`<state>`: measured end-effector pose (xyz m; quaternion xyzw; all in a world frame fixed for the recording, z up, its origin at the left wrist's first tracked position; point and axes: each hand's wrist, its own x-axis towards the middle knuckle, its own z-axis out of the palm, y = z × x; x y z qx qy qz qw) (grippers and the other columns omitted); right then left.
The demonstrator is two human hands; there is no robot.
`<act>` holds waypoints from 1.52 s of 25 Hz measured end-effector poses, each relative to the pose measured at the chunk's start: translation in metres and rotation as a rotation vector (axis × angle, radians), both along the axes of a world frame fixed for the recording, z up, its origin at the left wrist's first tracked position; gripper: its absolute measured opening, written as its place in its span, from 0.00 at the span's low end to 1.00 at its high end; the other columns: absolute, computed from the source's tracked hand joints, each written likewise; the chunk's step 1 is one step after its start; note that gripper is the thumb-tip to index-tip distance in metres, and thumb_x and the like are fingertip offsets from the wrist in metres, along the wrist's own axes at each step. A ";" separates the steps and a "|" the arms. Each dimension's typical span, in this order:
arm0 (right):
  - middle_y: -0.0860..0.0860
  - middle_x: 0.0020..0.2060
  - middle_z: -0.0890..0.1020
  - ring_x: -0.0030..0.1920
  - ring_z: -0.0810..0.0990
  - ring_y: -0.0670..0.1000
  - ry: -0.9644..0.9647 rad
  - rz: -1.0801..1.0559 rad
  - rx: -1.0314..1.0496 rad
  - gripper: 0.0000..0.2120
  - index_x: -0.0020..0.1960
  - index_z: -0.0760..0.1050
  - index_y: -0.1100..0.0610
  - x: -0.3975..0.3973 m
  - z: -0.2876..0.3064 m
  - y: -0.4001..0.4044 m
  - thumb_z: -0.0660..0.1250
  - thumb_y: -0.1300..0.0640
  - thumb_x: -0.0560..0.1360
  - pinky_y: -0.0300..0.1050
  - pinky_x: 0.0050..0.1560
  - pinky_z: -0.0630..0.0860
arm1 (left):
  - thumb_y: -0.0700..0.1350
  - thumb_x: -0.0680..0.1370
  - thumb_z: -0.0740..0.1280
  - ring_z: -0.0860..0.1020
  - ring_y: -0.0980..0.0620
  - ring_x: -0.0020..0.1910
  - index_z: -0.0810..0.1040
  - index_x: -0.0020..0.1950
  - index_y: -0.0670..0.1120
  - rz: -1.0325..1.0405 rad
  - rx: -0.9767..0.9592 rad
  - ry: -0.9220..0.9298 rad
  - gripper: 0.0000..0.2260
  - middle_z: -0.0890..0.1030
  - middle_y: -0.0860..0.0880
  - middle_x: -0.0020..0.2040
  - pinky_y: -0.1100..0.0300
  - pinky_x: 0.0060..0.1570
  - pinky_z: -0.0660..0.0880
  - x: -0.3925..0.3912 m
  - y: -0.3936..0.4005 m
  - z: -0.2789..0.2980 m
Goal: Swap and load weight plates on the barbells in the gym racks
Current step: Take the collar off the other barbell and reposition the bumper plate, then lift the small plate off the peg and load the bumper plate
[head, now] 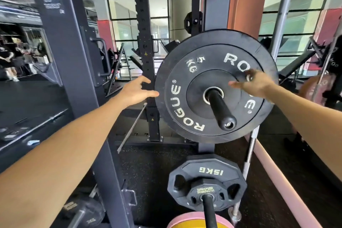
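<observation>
Rack upright left. 5 kg plate on sleeve. Left hand open, fingertips at rim; right hand open, flat on face. Likely seating or about to strip it; next: grip both edges, slide outward.

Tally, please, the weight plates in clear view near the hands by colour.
Black: 2, the Rogue 5 kg bumper plate and the 15 kg plate
Pink: 1, pink plate
Yellow: 1, yellow plate
Total: 4
</observation>
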<state>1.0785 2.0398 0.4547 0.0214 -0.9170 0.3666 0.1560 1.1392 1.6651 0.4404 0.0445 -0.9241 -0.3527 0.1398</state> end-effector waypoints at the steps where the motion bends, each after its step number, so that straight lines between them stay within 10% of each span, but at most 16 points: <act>1: 0.56 0.70 0.72 0.69 0.72 0.57 -0.021 0.066 0.012 0.41 0.74 0.66 0.57 0.010 0.004 -0.016 0.76 0.40 0.68 0.42 0.62 0.66 | 0.61 0.71 0.75 0.71 0.47 0.66 0.71 0.69 0.57 -0.011 -0.022 0.003 0.29 0.72 0.46 0.70 0.55 0.56 0.66 0.012 -0.013 0.004; 18: 0.59 0.65 0.77 0.67 0.74 0.61 -0.115 0.371 0.077 0.32 0.74 0.65 0.56 0.218 -0.004 -0.398 0.73 0.50 0.74 0.51 0.66 0.71 | 0.67 0.66 0.74 0.74 0.50 0.61 0.72 0.62 0.65 -0.030 -0.022 -0.039 0.27 0.73 0.53 0.66 0.52 0.59 0.69 0.237 -0.370 0.001; 23: 0.53 0.69 0.73 0.67 0.71 0.52 -0.127 0.426 0.094 0.36 0.75 0.65 0.53 0.244 -0.015 -0.481 0.75 0.45 0.71 0.39 0.60 0.63 | 0.68 0.65 0.74 0.72 0.49 0.62 0.72 0.63 0.64 -0.045 0.014 -0.054 0.28 0.73 0.53 0.67 0.52 0.59 0.67 0.257 -0.439 -0.004; 29: 0.48 0.48 0.71 0.62 0.72 0.52 -0.171 0.433 0.108 0.39 0.75 0.64 0.50 0.204 -0.024 -0.526 0.74 0.39 0.70 0.48 0.63 0.66 | 0.65 0.68 0.74 0.70 0.49 0.64 0.70 0.65 0.66 -0.036 -0.003 -0.038 0.28 0.68 0.51 0.72 0.52 0.59 0.66 0.226 -0.487 -0.018; 34: 0.52 0.74 0.67 0.74 0.65 0.52 -0.181 0.439 0.089 0.40 0.75 0.64 0.48 0.145 -0.044 -0.553 0.73 0.37 0.69 0.46 0.66 0.63 | 0.66 0.66 0.74 0.70 0.51 0.62 0.70 0.65 0.66 -0.043 -0.012 -0.050 0.29 0.68 0.51 0.72 0.52 0.59 0.66 0.169 -0.516 -0.034; 38: 0.54 0.75 0.65 0.74 0.65 0.52 -0.215 0.397 0.067 0.41 0.76 0.63 0.47 0.106 -0.067 -0.566 0.73 0.36 0.68 0.45 0.65 0.63 | 0.70 0.61 0.73 0.71 0.52 0.61 0.70 0.64 0.67 -0.072 0.008 -0.070 0.33 0.69 0.52 0.71 0.51 0.59 0.69 0.128 -0.525 -0.056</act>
